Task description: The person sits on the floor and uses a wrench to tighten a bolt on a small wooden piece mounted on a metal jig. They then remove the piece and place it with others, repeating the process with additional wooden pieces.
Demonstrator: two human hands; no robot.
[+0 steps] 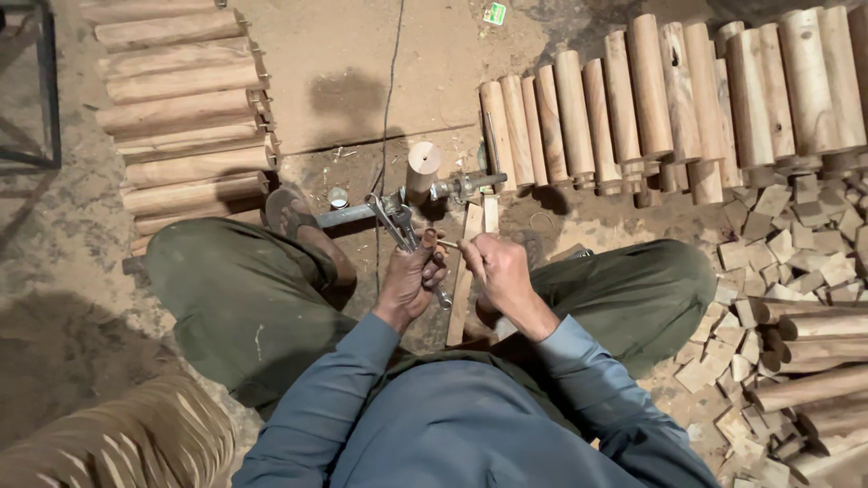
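- Presently the left hand (411,276) is clenched round two metal spanners (398,230), heads up, held over the lap, just short of the floor-mounted metal spindle (398,203), likely for reach.
- Right hand (497,271), fingers curled, pinches a small wooden peg (448,244) against the spanner hand.
- Turned wooden cylinder (421,172) stands upright by the spindle.
- Forearms converge between the knees.

A dusty, sawdust-strewn dirt floor (362,72) carries everything. On it lie a row of rough round wooden logs (185,117) at the upper left, a row of smoother turned wooden cylinders (669,99) at the upper right, a scatter of small pale wood offcuts (796,244) at the right, and a thin dark cable (391,81).
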